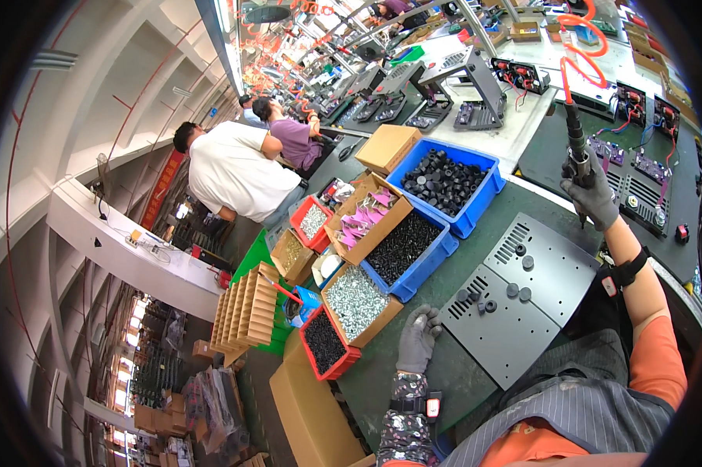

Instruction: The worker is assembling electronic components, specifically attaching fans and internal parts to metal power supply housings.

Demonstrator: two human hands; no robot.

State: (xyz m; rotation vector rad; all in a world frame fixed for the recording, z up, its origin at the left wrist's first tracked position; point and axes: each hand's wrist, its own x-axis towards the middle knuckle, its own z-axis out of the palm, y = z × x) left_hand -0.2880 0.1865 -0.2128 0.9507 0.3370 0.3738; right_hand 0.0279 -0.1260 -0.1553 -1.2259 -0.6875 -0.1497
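Note:
My right hand [592, 194], in a grey glove, is wrapped round a dark pneumatic screwdriver [575, 140] held upright, its bit pointing down. An orange coiled hose [584, 66] runs up from the tool's top. On the dark green bench, my gloved left hand [419, 338] rests beside the left edge of a grey metal panel [495, 342]; its fingers are curled, and whatever they hold is hidden. A second slotted metal panel [557, 268] lies alongside the first. Several black rubber feet [513, 290] sit loose on both panels.
Left of the panels stand a blue bin of rubber feet [444, 180], a blue bin of black screws [404, 247], a carton of silver screws [355, 302] and a red bin [324, 342]. Circuit boards [648, 167] lie at the right. Co-workers [238, 171] are farther off.

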